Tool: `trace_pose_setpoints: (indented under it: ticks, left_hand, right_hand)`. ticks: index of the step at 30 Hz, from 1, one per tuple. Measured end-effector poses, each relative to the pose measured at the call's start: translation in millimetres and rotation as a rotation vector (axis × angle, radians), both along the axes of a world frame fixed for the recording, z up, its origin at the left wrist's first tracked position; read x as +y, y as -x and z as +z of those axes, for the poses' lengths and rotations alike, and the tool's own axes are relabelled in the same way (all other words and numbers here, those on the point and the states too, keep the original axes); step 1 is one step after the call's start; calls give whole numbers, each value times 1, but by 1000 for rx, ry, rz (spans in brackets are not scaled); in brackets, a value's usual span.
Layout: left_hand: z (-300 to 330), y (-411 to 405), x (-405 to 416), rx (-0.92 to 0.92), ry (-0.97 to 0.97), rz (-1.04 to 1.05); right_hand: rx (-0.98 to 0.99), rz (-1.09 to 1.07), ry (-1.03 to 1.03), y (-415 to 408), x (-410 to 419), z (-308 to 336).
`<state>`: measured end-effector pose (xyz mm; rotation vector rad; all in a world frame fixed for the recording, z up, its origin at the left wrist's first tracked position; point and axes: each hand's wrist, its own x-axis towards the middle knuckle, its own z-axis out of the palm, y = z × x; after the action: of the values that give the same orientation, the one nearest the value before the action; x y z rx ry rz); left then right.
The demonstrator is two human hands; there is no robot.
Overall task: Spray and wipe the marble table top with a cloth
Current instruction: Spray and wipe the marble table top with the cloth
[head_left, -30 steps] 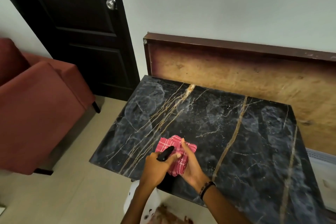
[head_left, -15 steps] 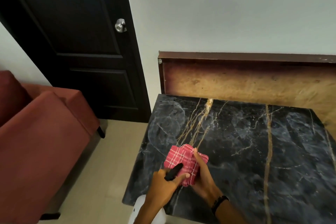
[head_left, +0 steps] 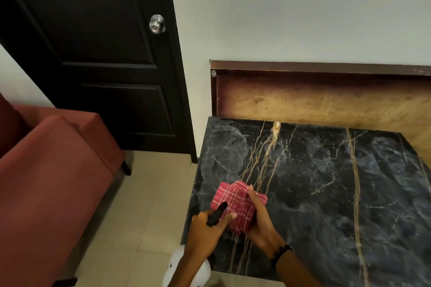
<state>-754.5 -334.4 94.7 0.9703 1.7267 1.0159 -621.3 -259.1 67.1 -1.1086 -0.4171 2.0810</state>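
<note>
Cloth: red checked cloth [head_left: 238,205], folded into a thick pad, held over the near-left corner of the marble surface [head_left: 326,193]; whether it touches the stone cannot be told.
Cloth handling: judged soft, light and limp; the folds will likely slump apart unless pinched across the stack, so the far edge and underside are the places to take it.
Right hand: right hand [head_left: 261,221] cups the pad from its right side, grip clamped on it, thumb lying along the top.
Spray bottle: only a black nozzle or trigger head [head_left: 217,213] shows, pointing at the cloth; the white rounded body [head_left: 200,272] below the left wrist may be the bottle, but that is a guess.
Left hand: left hand [head_left: 205,230] has its grip wrapped tight round the black head.
Bottle handling: probably rigid plastic, weight depending on fill; best held at the neck.
Surface: dark stone with gold and white veins, faint cloudy rings; likely smooth and slick when wet.
Writing: none readable anywhere.
Surroundings: wooden panel [head_left: 326,100] against the wall behind, dark door [head_left: 93,53] and red sofa [head_left: 46,170] to the left.
</note>
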Motion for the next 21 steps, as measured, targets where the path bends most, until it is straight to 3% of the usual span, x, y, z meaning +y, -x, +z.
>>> trace_pose_setpoints:
  ticks: [12,17,21]
  left_hand:
    - [-15,23,-10,4,10,-17]
    - [-12,39,-24,-60,-33,222]
    - [-5,50,-36,-99,-55,338]
  right_hand:
    - [-57,23,0,10,3,-15]
    - [-160,75,18,-5,0,-26]
    - [-358,117,-101,-19,1,-25]
